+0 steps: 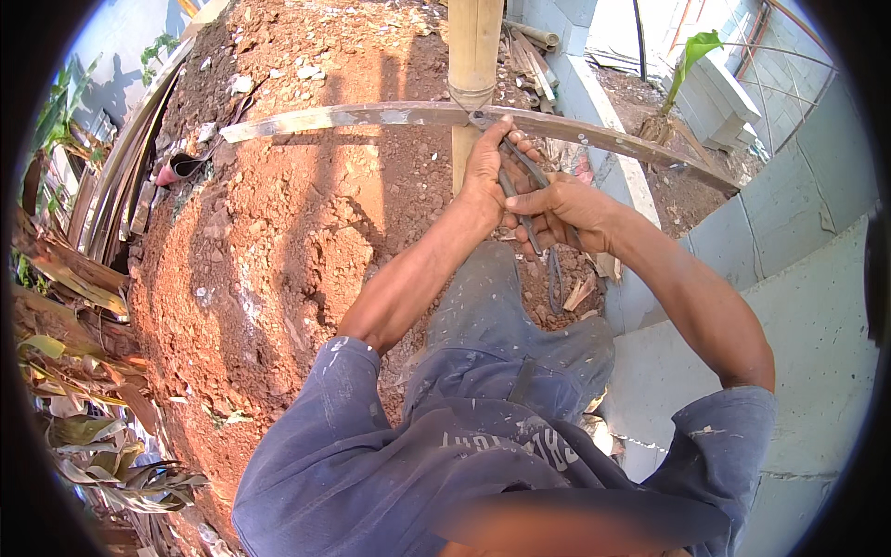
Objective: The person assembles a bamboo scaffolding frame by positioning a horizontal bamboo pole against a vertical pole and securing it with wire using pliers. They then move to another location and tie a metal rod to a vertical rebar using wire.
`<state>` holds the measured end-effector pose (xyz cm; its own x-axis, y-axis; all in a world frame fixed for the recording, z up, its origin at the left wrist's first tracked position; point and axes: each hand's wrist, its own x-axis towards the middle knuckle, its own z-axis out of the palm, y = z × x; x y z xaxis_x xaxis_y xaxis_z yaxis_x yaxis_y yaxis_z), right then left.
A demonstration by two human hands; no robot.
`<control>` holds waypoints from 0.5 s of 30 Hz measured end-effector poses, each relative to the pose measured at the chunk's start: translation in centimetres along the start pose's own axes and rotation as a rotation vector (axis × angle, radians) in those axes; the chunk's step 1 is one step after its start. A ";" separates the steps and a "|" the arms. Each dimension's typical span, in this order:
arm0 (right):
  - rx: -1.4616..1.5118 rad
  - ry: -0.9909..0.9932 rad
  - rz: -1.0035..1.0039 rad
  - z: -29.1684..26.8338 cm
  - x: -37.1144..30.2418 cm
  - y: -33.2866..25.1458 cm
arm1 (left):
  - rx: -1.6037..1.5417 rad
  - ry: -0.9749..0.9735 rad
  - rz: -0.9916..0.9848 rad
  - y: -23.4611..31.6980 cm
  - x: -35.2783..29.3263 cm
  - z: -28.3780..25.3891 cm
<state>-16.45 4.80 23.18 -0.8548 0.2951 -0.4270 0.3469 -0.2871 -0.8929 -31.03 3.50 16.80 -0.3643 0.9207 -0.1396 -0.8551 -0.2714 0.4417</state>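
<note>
Dark metal pincers [509, 183] are held out in front of me, with the rounded head against the wooden batten [371, 114] where it crosses the upright bamboo pole [474, 46]. My left hand [487, 172] is closed round the upper part of the pincers, its thumb beside the head. Lower down, my right hand [561, 212] has its fingers closed about the handles. A thin dark loop [555, 283], perhaps wire, hangs below the right hand. Around the pole, just above the batten, runs a thin binding [471, 94]. The jaw tips are too small to make out.
Loose reddish soil [269, 241] with clods lies left and ahead. A pale block wall [742, 362] stands close on my right. Dry leaves [111, 455] and a bent reddish pipe-like piece [176, 169] lie left. Wood scraps [534, 70] lie behind the pole.
</note>
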 end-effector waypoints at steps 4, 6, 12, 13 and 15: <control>-1.264 0.234 0.098 -0.2 -1.8 -9.3 | -0.386 0.033 0.175 -1.8 1.4 4.2; -2.123 0.474 -0.108 0.5 -1.2 -10.8 | -0.557 0.108 0.260 -1.6 2.7 6.7; -2.481 0.632 -0.387 -4.5 -0.3 -11.6 | -0.685 0.311 0.199 -1.2 3.7 11.2; -2.431 0.595 -0.340 -5.2 0.0 -12.4 | -0.690 0.358 0.200 -1.3 3.6 11.9; -2.331 0.523 -0.285 -5.8 1.5 -14.8 | -0.551 0.385 0.218 -0.6 4.0 12.0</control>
<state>-20.63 14.76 34.89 -0.9392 0.3424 0.0253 0.2855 0.7378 0.6117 -27.50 10.73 26.60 -0.5665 0.6919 -0.4476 -0.7727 -0.6348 -0.0034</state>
